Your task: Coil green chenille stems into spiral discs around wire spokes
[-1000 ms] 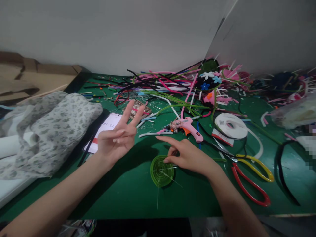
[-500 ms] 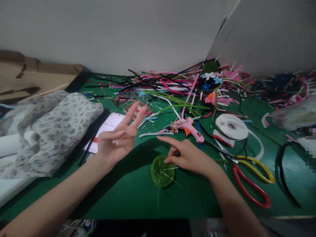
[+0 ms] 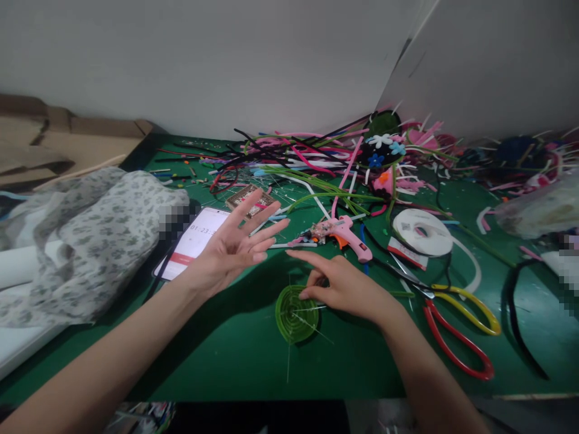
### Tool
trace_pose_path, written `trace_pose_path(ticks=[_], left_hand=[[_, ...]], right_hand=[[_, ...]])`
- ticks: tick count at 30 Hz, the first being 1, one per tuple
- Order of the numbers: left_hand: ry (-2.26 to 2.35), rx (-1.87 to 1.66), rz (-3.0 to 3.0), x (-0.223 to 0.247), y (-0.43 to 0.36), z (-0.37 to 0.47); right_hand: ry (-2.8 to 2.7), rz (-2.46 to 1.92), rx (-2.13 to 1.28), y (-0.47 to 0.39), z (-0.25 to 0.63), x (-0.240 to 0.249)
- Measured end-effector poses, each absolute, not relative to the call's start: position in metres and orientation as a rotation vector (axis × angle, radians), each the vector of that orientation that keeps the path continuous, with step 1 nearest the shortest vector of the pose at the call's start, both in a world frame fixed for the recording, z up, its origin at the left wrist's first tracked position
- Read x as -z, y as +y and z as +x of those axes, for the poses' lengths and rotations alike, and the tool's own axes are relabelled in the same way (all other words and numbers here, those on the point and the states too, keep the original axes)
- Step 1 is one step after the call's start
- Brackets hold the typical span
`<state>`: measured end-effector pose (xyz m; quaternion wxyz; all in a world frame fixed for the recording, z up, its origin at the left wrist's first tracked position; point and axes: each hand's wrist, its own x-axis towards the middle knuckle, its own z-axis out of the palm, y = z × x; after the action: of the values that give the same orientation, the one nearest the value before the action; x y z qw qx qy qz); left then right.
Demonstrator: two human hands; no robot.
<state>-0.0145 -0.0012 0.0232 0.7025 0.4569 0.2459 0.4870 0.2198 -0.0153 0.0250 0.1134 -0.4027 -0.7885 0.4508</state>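
Observation:
My left hand is raised above the table with its fingers spread, holding nothing. It partly covers a phone showing a running timer. My right hand hovers low, index finger stretched out to the left and thumb apart from it; the other fingers are curled and partly hidden. The thumb tip overlaps the upper right edge of a flat green pipe-cleaner coil lying on the table; whether it presses on it I cannot tell. Fine clear strands stick out from the coil. Beyond the right hand lies a pink glue gun.
Scissors with red and yellow handles lie right of my right hand, near a white spool. Loose pipe cleaners are heaped at the back. A patterned cloth lies left, with cardboard behind.
My left hand has gone from two raised fingers to all fingers spread, tilting to the right. My right hand and the green coil have stayed in place.

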Motion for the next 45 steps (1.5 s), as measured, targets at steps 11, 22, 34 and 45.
trace_pose_path(ticks=[11,22,34,45], left_hand=[[0.599,-1.068,1.021,-0.015,0.001,-0.015],[0.607,-1.072,0.963,-0.017,0.002,-0.016],[0.648,-1.107,0.929,-0.012,0.003,-0.016],[0.596,-1.128,0.783,-0.017,0.001,-0.013]], right_hand=[[-2.325,-1.178,-1.303,-0.016,0.22,-0.026],[-2.313,-1.189,-1.326,-0.015,0.219,-0.024],[-2.313,-1.175,-1.327,-0.016,0.22,-0.025],[-2.32,-1.173,-1.331,-0.016,0.221,-0.027]])
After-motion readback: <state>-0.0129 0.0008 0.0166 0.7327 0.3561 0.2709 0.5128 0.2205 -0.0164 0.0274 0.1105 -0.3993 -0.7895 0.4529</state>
